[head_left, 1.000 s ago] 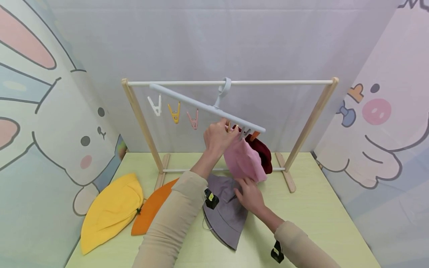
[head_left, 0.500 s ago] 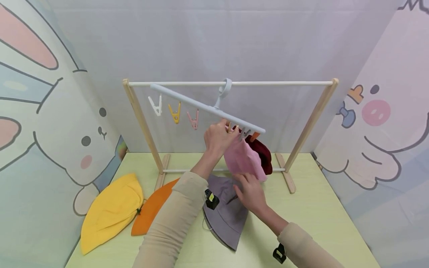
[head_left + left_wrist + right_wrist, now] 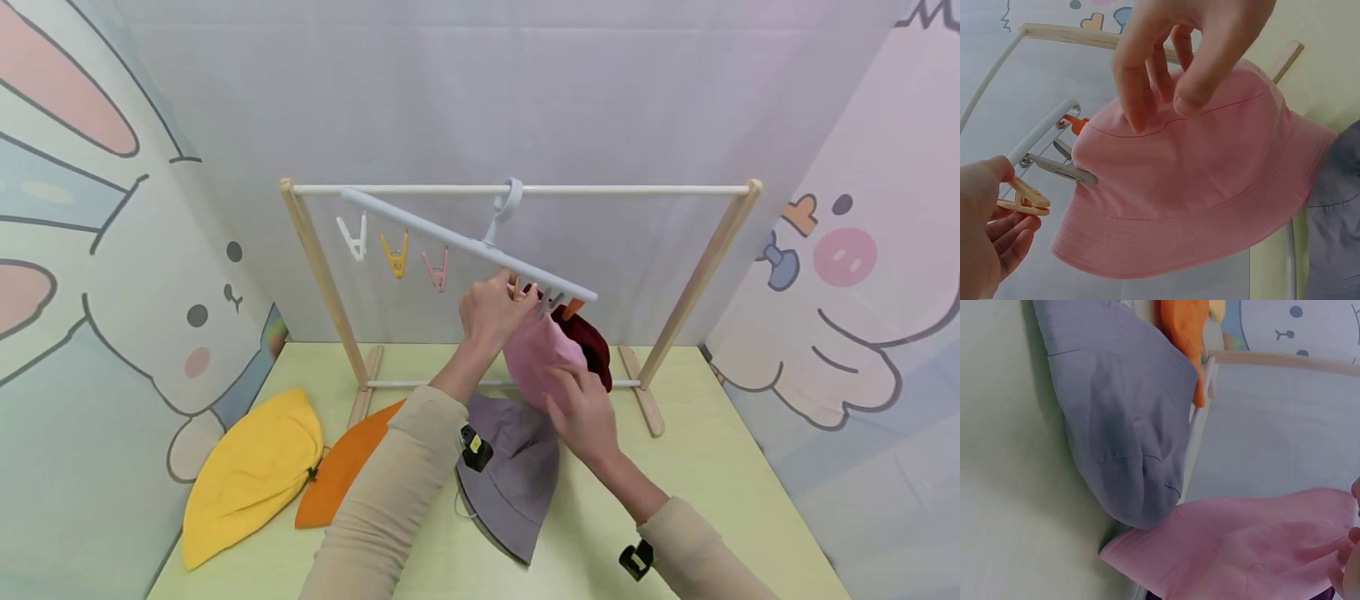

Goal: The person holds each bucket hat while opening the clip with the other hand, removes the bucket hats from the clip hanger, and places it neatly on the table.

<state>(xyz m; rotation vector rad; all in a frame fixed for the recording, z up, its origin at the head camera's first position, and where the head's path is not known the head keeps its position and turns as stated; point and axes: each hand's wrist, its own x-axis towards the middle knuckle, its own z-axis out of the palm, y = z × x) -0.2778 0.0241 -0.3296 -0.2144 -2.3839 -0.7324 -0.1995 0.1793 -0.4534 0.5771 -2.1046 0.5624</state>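
My left hand (image 3: 491, 308) pinches a beige clothespin (image 3: 1025, 197) under the pale blue hanger (image 3: 450, 236); the clothespin's tips are apart from the hat in the left wrist view. A pink bucket hat (image 3: 1179, 181) hangs beside it, its brim gripped by a grey clothespin (image 3: 1060, 169). Over the hat's crown is my right hand (image 3: 1185, 44), fingers loosely bent and thumb apart from them, with no cloth between them. Behind the pink hat hangs a dark red hat (image 3: 596, 346), partly covered, near an orange clothespin (image 3: 572, 307).
White, yellow and pink clothespins (image 3: 437, 271) dangle from the hanger's raised left end. The hanger hooks on a wood-framed rack (image 3: 705, 250). A grey bucket hat (image 3: 510, 492) lies below my hands, with an orange hat (image 3: 345, 458) and a yellow hat (image 3: 251, 475) to the left.
My right hand has shifted up and right, from the grey hat's top and the pink hat's lower edge to over the pink hat. My left hand stays at the clothespin.
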